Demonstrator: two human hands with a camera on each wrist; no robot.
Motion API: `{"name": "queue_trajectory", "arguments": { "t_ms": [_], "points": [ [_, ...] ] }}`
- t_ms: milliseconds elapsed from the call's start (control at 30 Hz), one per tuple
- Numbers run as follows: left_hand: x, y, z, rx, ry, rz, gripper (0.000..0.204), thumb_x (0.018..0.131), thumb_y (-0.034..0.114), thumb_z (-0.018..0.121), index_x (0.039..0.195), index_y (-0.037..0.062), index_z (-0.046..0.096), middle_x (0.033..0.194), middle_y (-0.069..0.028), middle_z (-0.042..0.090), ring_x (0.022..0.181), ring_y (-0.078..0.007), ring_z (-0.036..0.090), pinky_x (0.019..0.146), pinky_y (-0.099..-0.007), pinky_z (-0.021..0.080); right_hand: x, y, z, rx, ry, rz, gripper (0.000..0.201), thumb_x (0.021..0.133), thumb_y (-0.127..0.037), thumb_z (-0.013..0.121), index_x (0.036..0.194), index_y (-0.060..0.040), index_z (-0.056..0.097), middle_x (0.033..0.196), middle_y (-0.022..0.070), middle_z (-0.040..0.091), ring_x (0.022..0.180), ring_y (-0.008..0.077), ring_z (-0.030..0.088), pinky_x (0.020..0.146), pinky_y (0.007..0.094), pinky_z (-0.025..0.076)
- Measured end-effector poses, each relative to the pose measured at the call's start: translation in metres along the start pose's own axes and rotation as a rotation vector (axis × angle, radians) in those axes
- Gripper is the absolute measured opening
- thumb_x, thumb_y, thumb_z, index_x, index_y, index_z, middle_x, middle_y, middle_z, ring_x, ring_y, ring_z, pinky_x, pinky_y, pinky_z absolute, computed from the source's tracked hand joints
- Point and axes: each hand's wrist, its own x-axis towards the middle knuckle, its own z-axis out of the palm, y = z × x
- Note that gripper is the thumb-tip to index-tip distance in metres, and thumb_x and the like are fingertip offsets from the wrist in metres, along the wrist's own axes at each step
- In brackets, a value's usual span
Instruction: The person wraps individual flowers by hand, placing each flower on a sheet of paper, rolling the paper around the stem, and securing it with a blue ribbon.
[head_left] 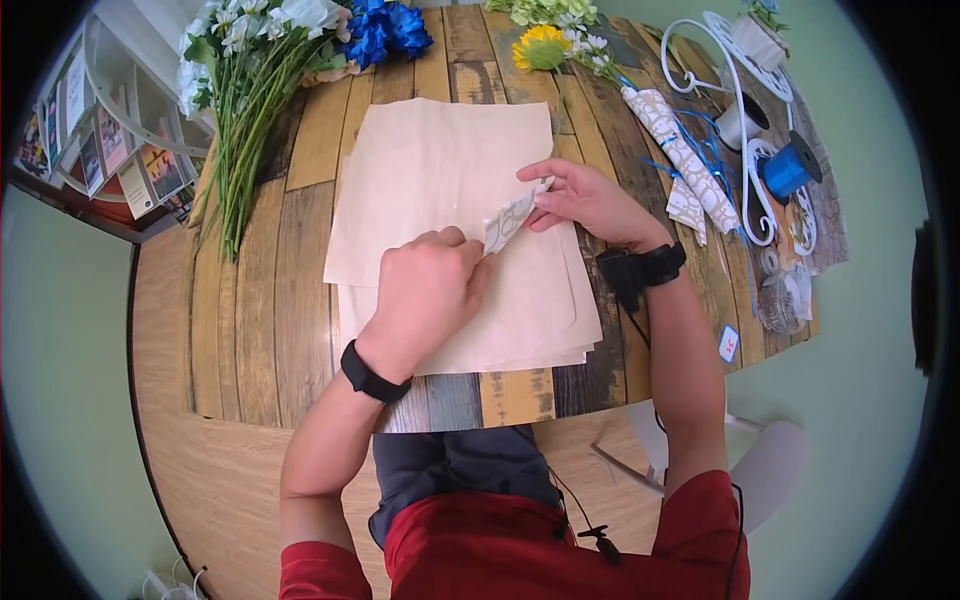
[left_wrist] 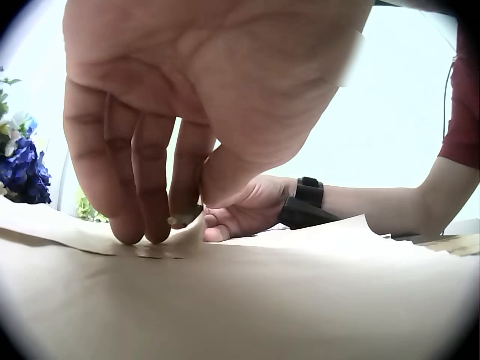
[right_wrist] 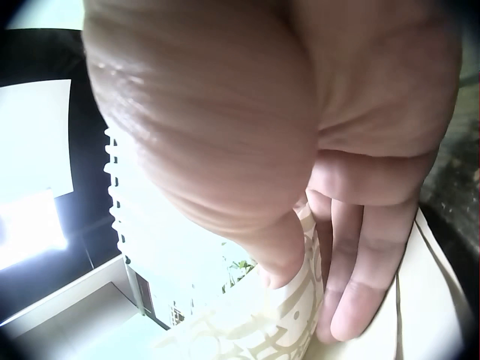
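Observation:
A stack of cream paper sheets (head_left: 450,160) lies on the wooden table. Between the two hands a part of the paper is raised and folded over, showing a printed underside (head_left: 508,222) with pale lettering. My left hand (head_left: 428,280) pinches the paper between thumb and index finger, its other fingertips resting on the sheet in the left wrist view. On the other side, my right hand (head_left: 590,205) pinches the raised edge with thumb and fingers; the patterned face (right_wrist: 289,319) shows beside its thumb in the right wrist view.
Long-stemmed flowers (head_left: 245,150) and blue blooms (head_left: 390,30) lie at the back left. A yellow flower (head_left: 540,48), a wrapped patterned bundle (head_left: 680,150), a white metal stand (head_left: 735,60), a blue ribbon spool (head_left: 790,165) and a tape roll (head_left: 778,305) are on the right.

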Motion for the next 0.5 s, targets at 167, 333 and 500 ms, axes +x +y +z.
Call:
{"name": "queue_trajectory", "arguments": {
  "t_ms": [167, 333, 500],
  "points": [
    [0.008, -0.019, -0.013, -0.437, -0.213, -0.403, 0.027, 0.086, 0.022, 0.071, 0.076, -0.0025, 0.07, 0.058, -0.0092, 0.058, 0.051, -0.0142, 0.053, 0.052, -0.0314, 0.043, 0.001, -0.007, -0.001, -0.159, 0.041, 0.05, 0.029, 0.096, -0.01, 0.059, 0.123, -0.0022, 0.054, 0.086, 0.0037, 0.065, 0.075, 0.0087, 0.063, 0.065, 0.0223, 0.051],
    [0.005, -0.048, -0.009, -0.491, -0.348, -0.47, 0.033, 0.089, 0.024, 0.068, 0.076, -0.006, 0.068, 0.057, -0.0056, 0.057, 0.052, -0.01, 0.048, 0.05, -0.029, 0.04, 0.003, -0.001, -0.005, -0.542, 0.064, -0.047, 0.022, 0.086, -0.007, 0.071, 0.107, -0.0025, 0.064, 0.071, -0.0068, 0.05, 0.063, 0.0029, 0.047, 0.057, 0.0191, 0.038],
    [0.004, -0.053, -0.009, -0.472, -0.344, -0.444, 0.029, 0.091, 0.02, 0.066, 0.079, -0.006, 0.066, 0.058, -0.0055, 0.057, 0.052, -0.0101, 0.049, 0.049, -0.0296, 0.04, 0.001, 0.0, -0.006, -0.6, 0.135, -0.128, 0.027, 0.08, -0.008, 0.075, 0.106, -0.0034, 0.068, 0.079, -0.0021, 0.053, 0.07, 0.0088, 0.049, 0.063, 0.0236, 0.041]
  ]
}}
